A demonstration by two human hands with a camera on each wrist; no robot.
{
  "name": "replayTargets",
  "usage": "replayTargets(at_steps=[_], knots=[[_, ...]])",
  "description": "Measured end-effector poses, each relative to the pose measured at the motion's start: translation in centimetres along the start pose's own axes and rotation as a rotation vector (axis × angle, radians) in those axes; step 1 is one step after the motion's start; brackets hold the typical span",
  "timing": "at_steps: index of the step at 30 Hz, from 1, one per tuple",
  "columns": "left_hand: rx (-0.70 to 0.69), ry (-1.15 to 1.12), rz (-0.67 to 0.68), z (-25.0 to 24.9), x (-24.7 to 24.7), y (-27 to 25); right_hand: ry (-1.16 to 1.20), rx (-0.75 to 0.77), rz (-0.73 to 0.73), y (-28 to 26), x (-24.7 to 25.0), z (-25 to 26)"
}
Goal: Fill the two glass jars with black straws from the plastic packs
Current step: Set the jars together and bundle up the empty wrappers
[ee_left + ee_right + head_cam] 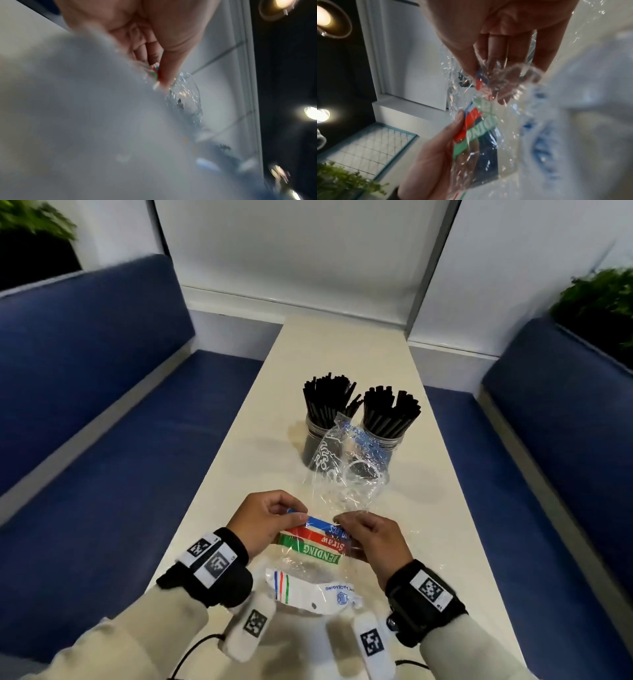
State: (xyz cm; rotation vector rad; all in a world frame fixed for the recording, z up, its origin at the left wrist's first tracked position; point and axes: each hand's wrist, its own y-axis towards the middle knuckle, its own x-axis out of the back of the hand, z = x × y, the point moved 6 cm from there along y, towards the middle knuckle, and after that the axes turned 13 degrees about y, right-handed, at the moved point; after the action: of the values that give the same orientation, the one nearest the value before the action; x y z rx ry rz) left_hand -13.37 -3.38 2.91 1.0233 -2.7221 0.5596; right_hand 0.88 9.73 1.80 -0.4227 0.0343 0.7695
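Jars: left jar [320,436] and right jar [385,440] both packed with black straws [390,409] | Hands: left hand [265,518] and right hand [371,539] each pinch the empty plastic pack [317,541] | Remaining: apparently only wrapper disposal.

The pack [317,537] I hold is thin clear plastic, shiny and crinkly, with bright printed stripes. Another shiny clear wrapper [346,470] lies crumpled by the jars. The two jars [317,445] are see-through glass. The black straws [329,397] look like smooth, dull plastic. The table [342,354] is smooth and pale. The blue seats [120,405] look soft and matt.
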Motion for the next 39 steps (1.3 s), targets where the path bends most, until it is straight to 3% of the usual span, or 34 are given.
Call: replayTargets(at_steps=[5, 9, 13, 16, 21, 27, 32, 36, 39], knots=[[0.091, -0.181, -0.027, 1.2, 0.5, -2.7, 0.105, -0.123, 0.200, 0.7, -0.3, -0.2], [0.098, -0.243, -0.034, 0.8, -0.3, -4.0, 0.014, -0.137, 0.315, 1.3, -0.7, -0.1], [0.101, -0.315, -0.117, 0.0, -1.0, -4.3, 0.101, -0.068, 0.353, 1.5, 0.0, 0.8], [0.131, -0.447, -0.081, -0.1, -2.6, -4.5, 0.255, -0.052, 0.376, 1.5, 0.9, 1.5], [0.176, -0.544, -0.049, 0.3, -5.1, -4.9, 0.268, -0.108, 0.420, 0.9, 2.7, 1.5], [0.240, -0.509, -0.044, 0.5, -5.9, -5.5, 0.163, -0.057, 0.399, 0.5, 4.2, 1.6], [0.152, -0.114, 0.082, 0.5, -7.1, -6.3, -0.098, 0.092, 0.402, 0.8, 4.0, 1.6], [0.091, -0.143, -0.034, 1.1, -5.4, -6.0, -0.052, 0.086, 0.366, 1.6, 4.4, 2.1], [0.016, -0.073, -0.170, 0.8, -3.3, -5.4, -0.385, 0.213, 0.141, 5.2, 6.8, 3.3]])
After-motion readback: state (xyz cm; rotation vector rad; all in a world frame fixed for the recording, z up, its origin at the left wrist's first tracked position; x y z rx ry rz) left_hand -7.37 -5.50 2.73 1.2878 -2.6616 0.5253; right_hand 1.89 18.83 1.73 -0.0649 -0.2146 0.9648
